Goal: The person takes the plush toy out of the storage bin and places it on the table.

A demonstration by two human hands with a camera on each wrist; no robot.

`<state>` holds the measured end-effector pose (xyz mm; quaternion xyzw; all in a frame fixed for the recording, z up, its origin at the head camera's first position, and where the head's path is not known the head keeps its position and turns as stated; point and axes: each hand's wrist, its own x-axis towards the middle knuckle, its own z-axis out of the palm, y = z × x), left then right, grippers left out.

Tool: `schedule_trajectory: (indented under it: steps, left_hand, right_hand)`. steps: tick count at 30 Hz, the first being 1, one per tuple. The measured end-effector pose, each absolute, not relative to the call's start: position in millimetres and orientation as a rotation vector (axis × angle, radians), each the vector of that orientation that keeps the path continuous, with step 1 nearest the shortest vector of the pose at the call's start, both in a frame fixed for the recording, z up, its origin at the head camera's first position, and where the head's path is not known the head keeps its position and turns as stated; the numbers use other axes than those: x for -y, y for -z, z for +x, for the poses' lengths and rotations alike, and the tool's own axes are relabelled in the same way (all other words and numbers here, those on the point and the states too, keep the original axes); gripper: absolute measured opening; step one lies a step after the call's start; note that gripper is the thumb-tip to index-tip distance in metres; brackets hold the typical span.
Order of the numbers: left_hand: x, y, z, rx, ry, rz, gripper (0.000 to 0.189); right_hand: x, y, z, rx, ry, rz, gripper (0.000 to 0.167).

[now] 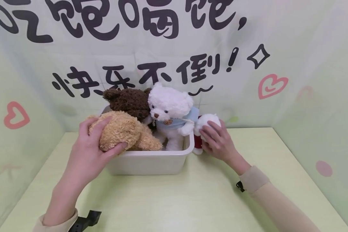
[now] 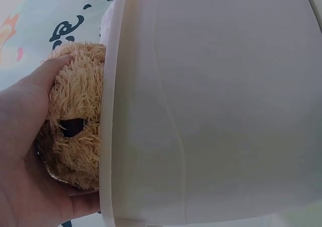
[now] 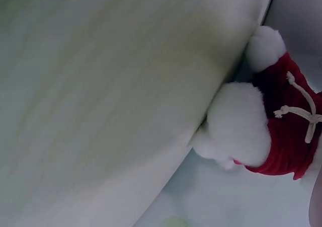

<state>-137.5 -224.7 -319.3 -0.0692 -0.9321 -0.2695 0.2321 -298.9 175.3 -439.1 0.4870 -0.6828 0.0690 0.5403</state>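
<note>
My left hand (image 1: 87, 156) grips a tan curly plush toy (image 1: 119, 130), fingers over the far side and thumb on the near side. The toy lies over the left front of a white plastic bin (image 1: 150, 163); a dark patch on its fur shows in the left wrist view. Just outside the bin's right end, my right hand (image 1: 218, 140) holds the white head of a plush toy (image 1: 206, 121). Its red top (image 3: 289, 146) with a cream string bow shows in the right wrist view, where the hand is almost wholly out of sight.
Inside the bin sit a dark brown plush bear (image 1: 127, 102) and a white plush bear (image 1: 171, 103) in light blue clothing. The bin stands on a pale table (image 1: 168, 199) near the back. A printed backdrop (image 1: 235, 96) encloses the back and sides.
</note>
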Motion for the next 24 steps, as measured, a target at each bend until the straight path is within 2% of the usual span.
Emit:
schedule_trajectory:
  steps: [14,18,24]
  left_hand:
    - [220.4,320.4,-134.5,2.533,0.699,-0.194,0.084]
    - [219.2,319.3,-135.0,2.527,0.686,-0.213,0.085]
    - [216.9,319.1,-136.4,2.513,0.697,-0.223,0.085]
  right_hand:
    - [-169.3,422.8,-287.5,1.694,-0.285,1.141,0.02]
    - [-159.3,404.3,-279.6,1.642,-0.382,1.043,0.013]
    - [-140.0,366.4,-274.0,1.556,-0.473,1.03,0.014]
